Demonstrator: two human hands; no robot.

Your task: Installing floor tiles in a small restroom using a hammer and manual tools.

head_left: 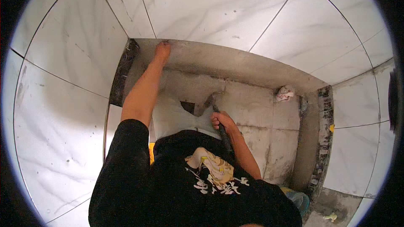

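Observation:
My left hand (163,51) reaches far forward, fingers curled in at the lower edge of the white wall tiles (198,12). Whatever it may hold is hidden. Closer to me, my right hand (223,121) grips the dark handle of a tool with a bent greyish blade (204,106); its exact kind is unclear. The blade hangs over the light-coloured trousers on my legs. Next to it shows a small dark patch (188,107) that I cannot identify. Below the tiles, a bare grey cement strip (202,56) runs along the recess.
Dusty square floor tiles (252,103) lie in the recess. A crumpled white and red wrapper (285,93) rests at its far right corner. Rough dark edges (325,122) border the recess on the right. Behind my right arm is a clear bluish plastic container (299,201).

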